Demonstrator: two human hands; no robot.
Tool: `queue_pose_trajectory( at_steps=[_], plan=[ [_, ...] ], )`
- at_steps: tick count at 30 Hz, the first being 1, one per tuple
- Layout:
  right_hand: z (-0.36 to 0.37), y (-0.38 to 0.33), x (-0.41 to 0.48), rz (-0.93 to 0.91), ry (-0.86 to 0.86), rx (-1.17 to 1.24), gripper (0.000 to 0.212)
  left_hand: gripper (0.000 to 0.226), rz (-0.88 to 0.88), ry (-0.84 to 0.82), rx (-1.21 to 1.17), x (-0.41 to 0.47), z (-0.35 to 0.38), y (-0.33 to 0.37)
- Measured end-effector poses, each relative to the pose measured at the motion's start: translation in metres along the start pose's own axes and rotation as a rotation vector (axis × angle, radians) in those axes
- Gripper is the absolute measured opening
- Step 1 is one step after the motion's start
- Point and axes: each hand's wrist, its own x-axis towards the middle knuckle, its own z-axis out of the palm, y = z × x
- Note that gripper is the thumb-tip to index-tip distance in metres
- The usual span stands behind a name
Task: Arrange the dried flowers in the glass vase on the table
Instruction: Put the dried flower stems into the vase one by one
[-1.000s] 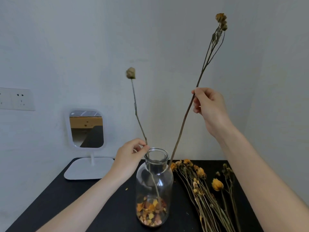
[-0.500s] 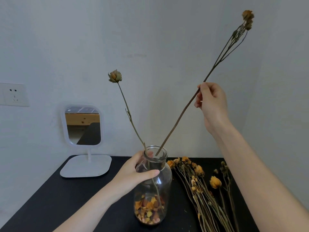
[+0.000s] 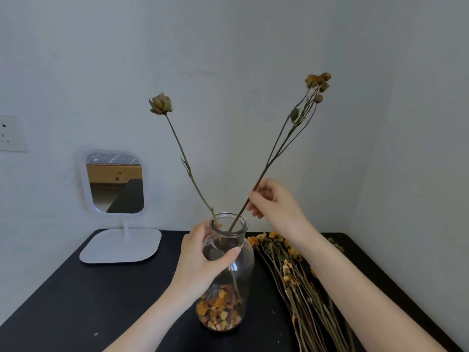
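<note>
A clear glass vase (image 3: 238, 273) with dried petals in its bottom stands on the black table (image 3: 76, 301). My left hand (image 3: 203, 260) grips the vase around its shoulder. A single dried rose stem (image 3: 189, 171) stands in the vase and leans left. A branched dried stem (image 3: 276, 151) with several small heads leans right, its lower end inside the vase neck. My right hand (image 3: 276, 204) pinches this stem just above the rim. A bundle of dried yellow flowers (image 3: 299, 283) lies on the table to the right of the vase.
A white-framed mirror (image 3: 115, 184) on a flat white base stands at the back left of the table. A wall socket (image 3: 10, 133) sits on the left wall. White walls close in behind and on the right.
My right hand has slid down the branched stem and lowered it deeper into the vase. My left hand left the rose stem and took hold of the vase. The rose stem now leans left.
</note>
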Motion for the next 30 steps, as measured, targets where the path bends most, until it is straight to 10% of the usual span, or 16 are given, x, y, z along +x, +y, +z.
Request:
queue_pose_trajectory(
  at_steps=[23,26,30],
  plan=[
    [-0.016,0.021,-0.021,0.093,-0.044,-0.007,0.017,0.073,-0.056,0.057,-0.086,-0.015,-0.017,0.018],
    [-0.043,0.042,-0.033,0.159,-0.019,-0.016,0.013,0.048,0.086,0.231,-0.044,-0.042,-0.018,0.029],
    [-0.079,0.083,-0.047,0.312,0.065,-0.096,0.012,0.020,0.316,0.072,-0.034,-0.075,0.011,0.044]
  ],
)
